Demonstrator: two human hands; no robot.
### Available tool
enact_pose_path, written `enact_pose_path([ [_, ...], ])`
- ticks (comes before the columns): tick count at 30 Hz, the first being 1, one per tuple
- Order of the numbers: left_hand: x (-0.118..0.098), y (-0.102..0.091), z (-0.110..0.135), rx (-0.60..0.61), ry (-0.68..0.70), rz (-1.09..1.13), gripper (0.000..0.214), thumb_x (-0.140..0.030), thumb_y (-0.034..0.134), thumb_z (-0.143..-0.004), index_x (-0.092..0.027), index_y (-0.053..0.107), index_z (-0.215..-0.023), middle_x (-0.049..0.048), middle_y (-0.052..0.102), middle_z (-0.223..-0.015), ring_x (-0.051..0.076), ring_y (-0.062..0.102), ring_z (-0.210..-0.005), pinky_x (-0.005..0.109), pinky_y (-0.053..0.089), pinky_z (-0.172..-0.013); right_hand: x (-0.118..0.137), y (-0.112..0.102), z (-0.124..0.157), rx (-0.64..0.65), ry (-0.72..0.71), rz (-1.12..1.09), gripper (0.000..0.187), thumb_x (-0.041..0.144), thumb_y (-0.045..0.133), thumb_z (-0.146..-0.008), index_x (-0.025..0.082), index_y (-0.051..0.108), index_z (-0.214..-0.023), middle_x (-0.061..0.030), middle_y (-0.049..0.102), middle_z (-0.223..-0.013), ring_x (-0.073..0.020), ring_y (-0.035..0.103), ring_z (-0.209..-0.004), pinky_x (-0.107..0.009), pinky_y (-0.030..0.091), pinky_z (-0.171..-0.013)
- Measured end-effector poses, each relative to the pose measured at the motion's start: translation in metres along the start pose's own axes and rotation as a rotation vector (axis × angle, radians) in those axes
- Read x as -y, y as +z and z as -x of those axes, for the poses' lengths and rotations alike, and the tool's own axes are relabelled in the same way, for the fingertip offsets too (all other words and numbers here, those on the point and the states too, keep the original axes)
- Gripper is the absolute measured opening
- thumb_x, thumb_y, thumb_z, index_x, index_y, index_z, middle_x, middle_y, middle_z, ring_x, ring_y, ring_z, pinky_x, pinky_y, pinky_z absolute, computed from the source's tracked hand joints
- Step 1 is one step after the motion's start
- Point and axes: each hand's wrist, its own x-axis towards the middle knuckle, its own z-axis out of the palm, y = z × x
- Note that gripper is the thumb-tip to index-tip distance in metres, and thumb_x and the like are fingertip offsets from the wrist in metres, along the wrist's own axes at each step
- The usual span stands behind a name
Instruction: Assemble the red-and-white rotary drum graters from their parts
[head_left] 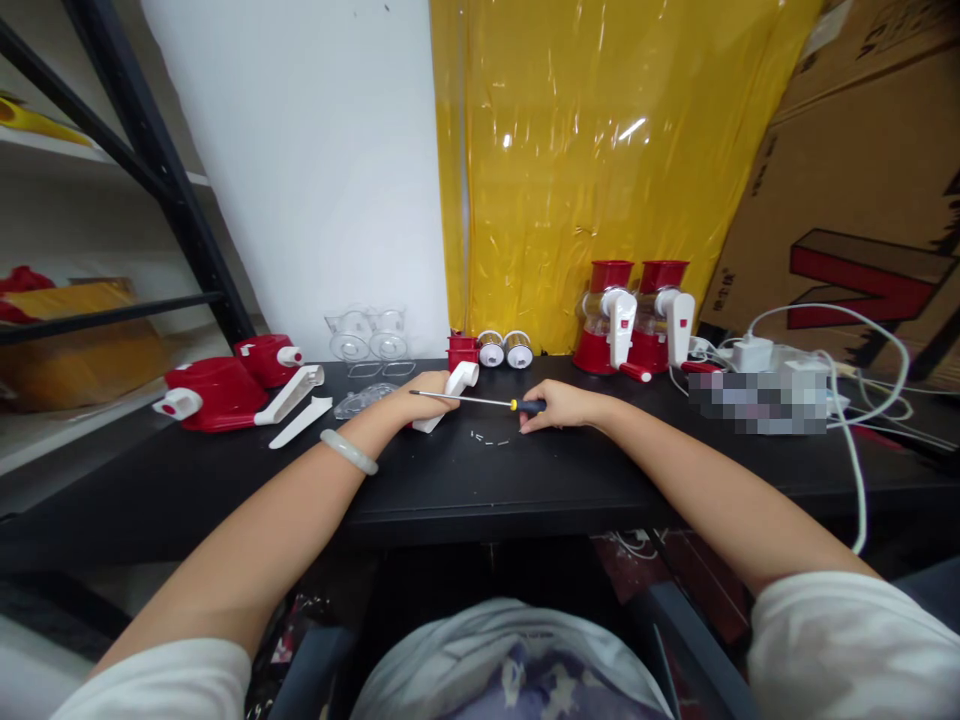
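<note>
While the left hand (421, 392) grips a white plastic spout piece (459, 382), the right hand (561, 405) (fingers closed) holds a thin dark-handled screwdriver (480, 402) just beside it.

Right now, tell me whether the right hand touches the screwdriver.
Touching: the head view shows the right hand closed on the dark handle of the screwdriver.

Matt black table (570, 480), shiny metal screwdriver (480, 402) shaft, glossy red-and-white plastic housings (217, 392), crinkled glossy yellow film (600, 150)
</note>
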Motion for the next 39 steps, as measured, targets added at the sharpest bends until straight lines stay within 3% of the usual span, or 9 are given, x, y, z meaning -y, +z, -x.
enact_pose_path([
  [9, -0.010, -0.003, 0.006, 0.066, -0.052, -0.035, 0.031, -0.031, 0.055, -0.074, -0.018, 0.064, -0.101, 0.0058, 0.070, -0.100, 0.022, 0.066, -0.088, 0.026, 0.049, -0.073, 0.006, -0.003, 0.002, -0.028, -0.016, 0.054, 0.034, 0.046, 0.074, -0.065, 0.016, 0.068, -0.080, 0.0047, 0.054, -0.057, -0.0077, 0.044, -0.048, -0.022, 0.033, -0.049],
  [13, -0.009, -0.002, 0.004, 0.068, -0.018, -0.115, 0.041, -0.035, 0.058, -0.074, -0.016, 0.062, -0.110, 0.0094, 0.068, -0.112, 0.024, 0.064, -0.100, 0.028, 0.047, -0.084, 0.008, -0.003, 0.000, -0.189, -0.036, -0.001, 0.032, 0.044, 0.073, -0.066, 0.015, 0.067, -0.078, 0.0034, 0.057, -0.060, -0.0087, 0.048, -0.052, -0.023, 0.036, -0.053],
  [18, -0.004, 0.002, 0.002, 0.070, 0.032, -0.136, 0.043, -0.035, 0.059, -0.074, -0.016, 0.060, -0.113, 0.0104, 0.068, -0.108, 0.024, 0.065, -0.095, 0.029, 0.047, -0.081, 0.010, -0.001, -0.005, -0.415, -0.068, -0.114, 0.033, 0.045, 0.072, -0.064, 0.014, 0.064, -0.073, 0.0006, 0.059, -0.062, -0.0118, 0.052, -0.058, -0.025, 0.039, -0.057],
  [22, -0.011, 0.000, 0.008, -0.034, 0.092, -0.162, 0.045, -0.037, 0.062, -0.075, -0.015, 0.061, -0.113, 0.0129, 0.065, -0.108, 0.026, 0.063, -0.097, 0.032, 0.046, -0.084, 0.016, 0.004, -0.005, -0.510, -0.094, -0.148, 0.039, 0.051, 0.073, -0.061, 0.014, 0.065, -0.073, 0.0011, 0.057, -0.063, -0.0110, 0.048, -0.057, -0.025, 0.038, -0.057],
  [26, -0.031, -0.005, 0.017, -0.257, 0.302, -0.091, 0.045, -0.042, 0.062, -0.079, -0.016, 0.061, -0.116, 0.0127, 0.062, -0.112, 0.027, 0.058, -0.106, 0.035, 0.044, -0.092, 0.023, 0.009, -0.005, -0.512, -0.101, -0.196, 0.043, 0.054, 0.073, -0.062, 0.014, 0.065, -0.075, 0.0008, 0.057, -0.064, -0.0108, 0.048, -0.057, -0.025, 0.039, -0.057],
  [29, -0.048, -0.005, 0.024, -0.267, 0.463, -0.006, 0.037, -0.044, 0.061, -0.082, -0.020, 0.065, -0.110, 0.0084, 0.066, -0.103, 0.022, 0.061, -0.098, 0.031, 0.045, -0.085, 0.024, 0.014, -0.006, -0.488, -0.115, -0.221, 0.040, 0.052, 0.072, -0.064, 0.014, 0.066, -0.077, 0.0004, 0.058, -0.064, -0.0110, 0.048, -0.056, -0.025, 0.039, -0.055],
  [33, -0.058, 0.000, 0.029, -0.280, 0.463, -0.023, 0.028, -0.044, 0.059, -0.085, -0.020, 0.070, -0.097, 0.0056, 0.069, -0.089, 0.019, 0.063, -0.081, 0.028, 0.043, -0.070, 0.026, 0.017, -0.006, -0.458, -0.114, -0.223, 0.035, 0.046, 0.072, -0.066, 0.014, 0.066, -0.078, 0.0015, 0.057, -0.059, -0.0105, 0.048, -0.054, -0.024, 0.038, -0.053],
  [39, -0.058, 0.000, 0.030, -0.285, 0.450, -0.108, 0.023, -0.038, 0.055, -0.089, -0.023, 0.072, -0.092, 0.0045, 0.070, -0.090, 0.018, 0.063, -0.082, 0.028, 0.042, -0.069, 0.030, 0.018, -0.005, -0.446, -0.116, -0.228, 0.029, 0.041, 0.072, -0.066, 0.014, 0.066, -0.076, 0.0019, 0.057, -0.061, -0.0107, 0.049, -0.056, -0.025, 0.039, -0.056],
])
